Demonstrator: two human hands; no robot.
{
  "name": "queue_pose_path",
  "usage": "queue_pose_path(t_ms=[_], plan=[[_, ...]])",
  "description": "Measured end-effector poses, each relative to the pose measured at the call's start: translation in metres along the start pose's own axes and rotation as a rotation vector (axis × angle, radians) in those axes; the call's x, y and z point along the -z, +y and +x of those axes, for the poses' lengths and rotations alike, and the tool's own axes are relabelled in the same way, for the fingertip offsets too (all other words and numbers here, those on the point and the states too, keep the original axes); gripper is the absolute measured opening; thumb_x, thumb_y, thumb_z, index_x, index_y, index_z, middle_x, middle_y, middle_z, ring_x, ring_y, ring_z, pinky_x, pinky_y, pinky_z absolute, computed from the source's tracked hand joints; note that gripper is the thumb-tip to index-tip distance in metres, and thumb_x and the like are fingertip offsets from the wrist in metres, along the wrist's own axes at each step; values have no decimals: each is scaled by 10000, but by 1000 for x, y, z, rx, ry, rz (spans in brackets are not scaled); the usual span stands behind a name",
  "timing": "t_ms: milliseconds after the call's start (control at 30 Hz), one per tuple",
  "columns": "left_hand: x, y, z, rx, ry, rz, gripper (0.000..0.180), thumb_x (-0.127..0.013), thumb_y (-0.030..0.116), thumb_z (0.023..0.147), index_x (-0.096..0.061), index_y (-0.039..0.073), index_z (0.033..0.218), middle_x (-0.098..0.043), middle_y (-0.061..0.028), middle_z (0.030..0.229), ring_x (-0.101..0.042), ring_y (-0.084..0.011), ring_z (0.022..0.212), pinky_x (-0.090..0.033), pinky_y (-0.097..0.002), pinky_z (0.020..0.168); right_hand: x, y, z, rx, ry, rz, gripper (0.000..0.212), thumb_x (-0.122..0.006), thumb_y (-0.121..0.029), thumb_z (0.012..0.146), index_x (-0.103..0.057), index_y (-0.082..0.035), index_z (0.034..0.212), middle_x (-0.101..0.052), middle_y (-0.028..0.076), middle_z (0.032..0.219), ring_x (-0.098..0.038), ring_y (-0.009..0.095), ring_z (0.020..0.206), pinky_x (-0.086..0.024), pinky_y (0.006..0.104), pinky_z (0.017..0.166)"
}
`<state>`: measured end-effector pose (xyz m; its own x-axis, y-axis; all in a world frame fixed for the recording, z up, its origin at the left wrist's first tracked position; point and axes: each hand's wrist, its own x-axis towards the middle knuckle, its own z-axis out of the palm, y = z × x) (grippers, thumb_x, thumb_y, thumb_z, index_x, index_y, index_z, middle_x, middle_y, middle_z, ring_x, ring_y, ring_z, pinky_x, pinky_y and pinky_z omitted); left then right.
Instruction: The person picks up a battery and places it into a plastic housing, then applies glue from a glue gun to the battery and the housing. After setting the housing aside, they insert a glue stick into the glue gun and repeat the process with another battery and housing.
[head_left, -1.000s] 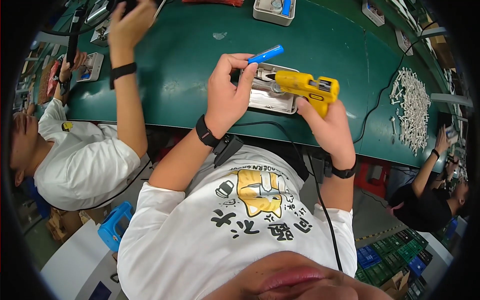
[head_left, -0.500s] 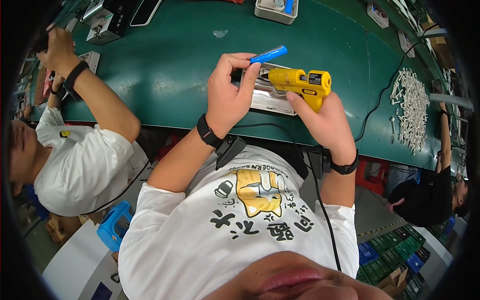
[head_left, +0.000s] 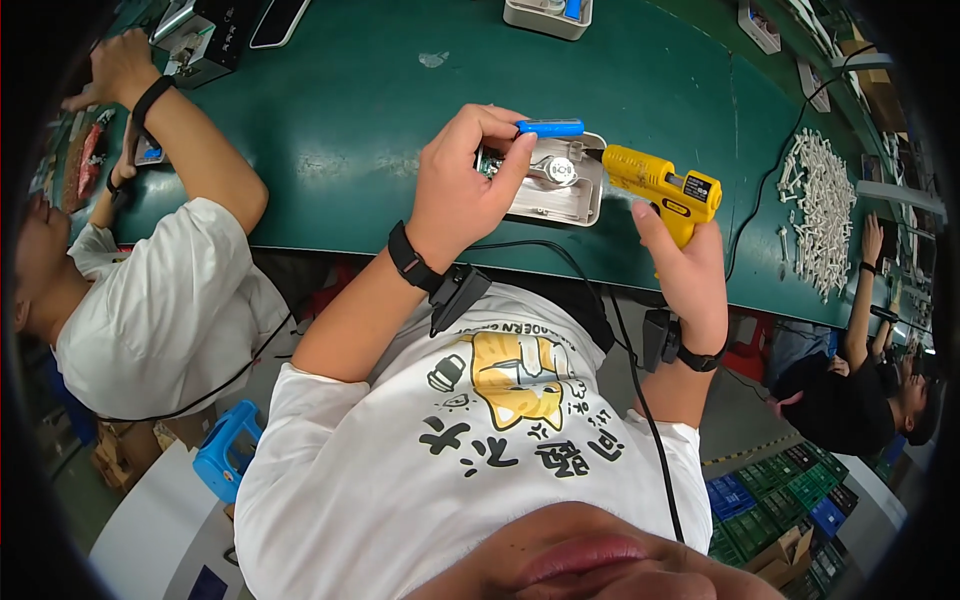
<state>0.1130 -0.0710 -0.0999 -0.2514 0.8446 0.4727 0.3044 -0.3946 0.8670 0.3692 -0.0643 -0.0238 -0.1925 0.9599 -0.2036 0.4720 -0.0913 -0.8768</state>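
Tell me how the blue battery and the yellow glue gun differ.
The battery is blue; the glue gun is yellow.
The battery is a small, plain cylinder; the glue gun is larger, with a nozzle and handle.
The left hand holds the battery; the right hand grips the glue gun.
Both are hand-held.

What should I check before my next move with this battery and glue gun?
1. Left hand gripping the blue cylindrical battery: ok.
2. Right hand holding the yellow glue gun: ok.
3. Black nozzle apart from the left hand: ok.
4. White case open on the green table: ok.
5. Battery seated in the case: not ok, it's held up in the hand.
6. Nozzle hot: cannot tell.
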Motion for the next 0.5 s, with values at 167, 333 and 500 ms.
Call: queue_pose_path(t_ms=[167, 333, 500], plan=[[1, 2, -1, -3, -26, 82, 184, -800, 55, 927, -622, 28, 963, -770, -107, 988, -716, -203, 783, -574, -333, 791, 0, 0, 3, -14, -2, -20, 387, -780, -355, 1000, -722, -17, 1181, -636, -36, 797, -514, 42, 622, -397, 251, 530], [3, 5, 5, -73, -107, 227, 180, -798, 105, 921, -629, 49, 947, -762, -83, 947, -694, -229, 755, -540, -378, 889, 2, -1, 2, -16, -20, 17, 369, -769, -325, 1009, -721, -16, 1205, -632, -44, 802, -508, 39, 631, -397, 251, 537], [7, 9, 7, -134, -197, 311, 160, -780, 115, 925, -630, 59, 938, -756, -75, 959, -684, -255, 786, -516, -396, 915, 14, 13, -6, -84, -22, 46, 353, -762, -313, 1013, -718, -15, 1199, -672, -33, 829, -542, 43, 646, -432, 241, 560]])
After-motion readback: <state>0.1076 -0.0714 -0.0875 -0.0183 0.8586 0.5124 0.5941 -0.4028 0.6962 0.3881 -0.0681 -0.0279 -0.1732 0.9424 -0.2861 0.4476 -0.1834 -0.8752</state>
